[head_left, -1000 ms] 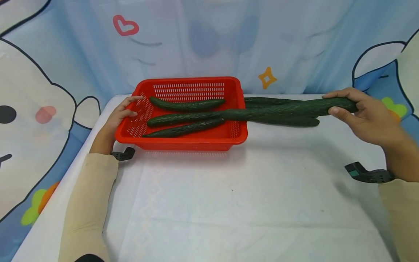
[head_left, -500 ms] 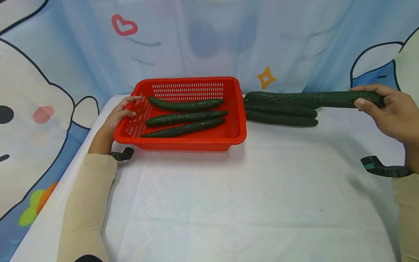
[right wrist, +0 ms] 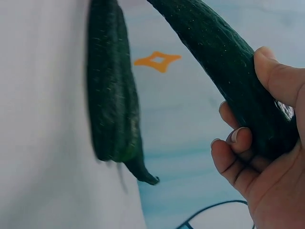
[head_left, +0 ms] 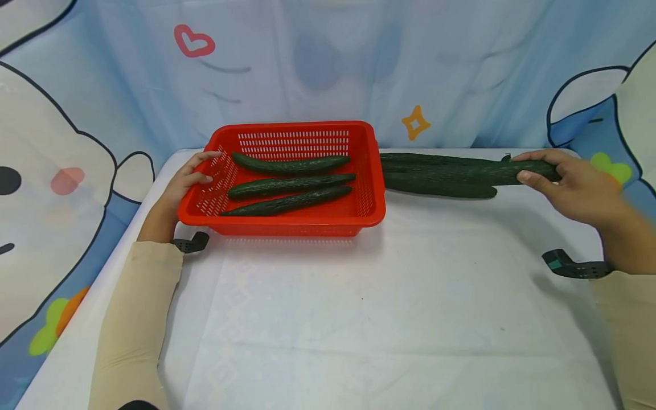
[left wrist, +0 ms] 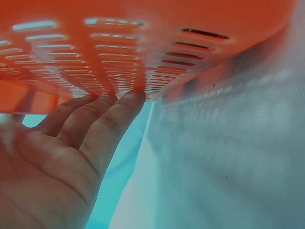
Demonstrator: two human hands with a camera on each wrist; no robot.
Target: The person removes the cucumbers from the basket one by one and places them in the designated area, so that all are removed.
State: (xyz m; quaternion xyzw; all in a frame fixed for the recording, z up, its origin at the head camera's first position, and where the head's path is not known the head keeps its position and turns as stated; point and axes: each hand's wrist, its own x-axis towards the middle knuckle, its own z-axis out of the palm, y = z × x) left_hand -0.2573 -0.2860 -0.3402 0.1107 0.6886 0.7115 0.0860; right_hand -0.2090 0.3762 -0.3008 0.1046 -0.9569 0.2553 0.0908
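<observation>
My left hand [head_left: 179, 185] grips the left rim of a red plastic basket [head_left: 282, 229], thumb and index finger over the edge. In the left wrist view, other fingers [left wrist: 107, 121] press on its slotted outer wall. Three cucumbers [head_left: 292, 183] lie lengthwise inside the basket. My right hand [head_left: 581, 185] grips the right end of another long cucumber [head_left: 492, 172], thumb on the near side. That cucumber points left and overlaps the cucumbers [head_left: 451, 191] lying right of the basket in the head view. The right wrist view shows it apart from that group [right wrist: 112, 95].
A white cloth [head_left: 369, 319] covers the table. Behind stands a light blue printed curtain [head_left: 328, 68] with cartoon figures. The basket and cucumbers sit near the table's back edge.
My right hand first drew the held cucumber right, away from over the basket, then brought it back left and lower over the cucumbers beside it. My left hand has stayed on the basket.
</observation>
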